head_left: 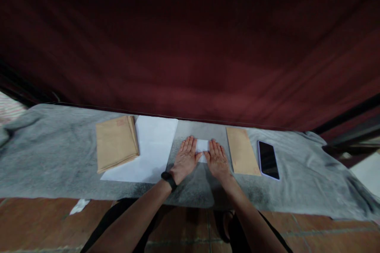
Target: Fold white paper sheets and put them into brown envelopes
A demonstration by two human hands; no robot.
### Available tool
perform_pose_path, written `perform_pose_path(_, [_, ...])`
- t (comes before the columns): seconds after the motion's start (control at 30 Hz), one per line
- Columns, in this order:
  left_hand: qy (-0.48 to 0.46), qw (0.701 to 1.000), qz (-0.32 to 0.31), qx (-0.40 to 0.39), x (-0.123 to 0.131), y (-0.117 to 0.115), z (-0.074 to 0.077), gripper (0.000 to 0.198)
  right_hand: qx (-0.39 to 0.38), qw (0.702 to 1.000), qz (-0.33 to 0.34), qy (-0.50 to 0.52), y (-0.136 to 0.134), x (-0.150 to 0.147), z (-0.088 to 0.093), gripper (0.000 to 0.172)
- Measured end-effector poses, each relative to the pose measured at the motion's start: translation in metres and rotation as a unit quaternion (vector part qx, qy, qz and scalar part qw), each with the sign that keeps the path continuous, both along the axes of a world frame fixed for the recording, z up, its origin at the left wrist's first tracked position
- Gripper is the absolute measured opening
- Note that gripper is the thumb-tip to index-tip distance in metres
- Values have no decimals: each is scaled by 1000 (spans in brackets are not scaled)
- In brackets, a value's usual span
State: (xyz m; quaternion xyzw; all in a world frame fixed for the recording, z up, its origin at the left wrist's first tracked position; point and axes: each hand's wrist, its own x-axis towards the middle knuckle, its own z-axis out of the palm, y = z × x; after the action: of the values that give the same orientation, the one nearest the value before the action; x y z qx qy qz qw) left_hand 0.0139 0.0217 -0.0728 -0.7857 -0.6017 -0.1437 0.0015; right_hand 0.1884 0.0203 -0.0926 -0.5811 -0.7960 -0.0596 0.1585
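Both of my hands lie flat on a small folded piece of white paper (202, 146) at the middle of the cloth-covered surface. My left hand (186, 155) presses its left side, fingers stretched forward and thumb pointing inward. On the right side rests my right hand (217, 158), also flat with its fingers extended. The two thumbs nearly meet over the paper, and its outer edges are hidden under the hands. Just right of my right hand lies a single brown envelope (242, 151). Left of my left hand are large white paper sheets (154, 146).
A stack of brown envelopes (115, 142) overlaps the left part of the white sheets. A phone (268, 159) lies right of the single envelope. Grey cloth (59, 146) covers the surface, with a dark red curtain (190, 67) behind. A white scrap (79, 206) lies on the tiled floor.
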Motion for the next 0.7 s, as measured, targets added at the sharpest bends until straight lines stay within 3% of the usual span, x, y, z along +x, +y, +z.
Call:
perform_pose_path(0.33, [20, 1000, 16, -13, -8, -8, 5, 71, 4, 1000, -27, 15, -1, 20, -2, 57])
perform_pose_path(0.47, [22, 1000, 4, -1, -5, -9, 6, 67, 9, 999, -31, 37, 1, 17, 5, 56])
perform_pose_path(0.7, [42, 997, -63, 2, -5, -8, 4, 56, -63, 992, 91, 59, -2, -13, 16, 57])
